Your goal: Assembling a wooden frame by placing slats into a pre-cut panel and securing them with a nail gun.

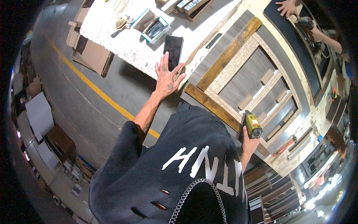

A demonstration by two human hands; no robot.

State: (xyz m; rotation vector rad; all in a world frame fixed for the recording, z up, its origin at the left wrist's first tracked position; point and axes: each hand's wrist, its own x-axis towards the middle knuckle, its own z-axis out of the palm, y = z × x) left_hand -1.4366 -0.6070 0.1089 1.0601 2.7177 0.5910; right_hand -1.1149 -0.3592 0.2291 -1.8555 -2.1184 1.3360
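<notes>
My left hand [167, 78] lies at the edge of the white-topped table, fingers spread. Its fingertips touch the lower end of a black smartphone [173, 50], which rests flat on the tabletop. My right hand [250, 141] is closed around a yellow and black power tool [253, 125] that looks like a cordless drill; most of its grip is hidden. That tool is at the near edge of a panel frame [233, 85] of chipboard strips on a grey wood-grain board. Brown wooden strips [231, 56] run along two sides of the frame, and small blocks [267, 76] sit inside it.
Beyond the phone stand an open box [152, 27] of dark pieces and a pair of work gloves [122, 24]. At the far right, another person's hands [287, 7] work with a drill on a dark panel [294, 44]. Cardboard [91, 56] leans left of the table; red-handled pliers [284, 146] lie at right.
</notes>
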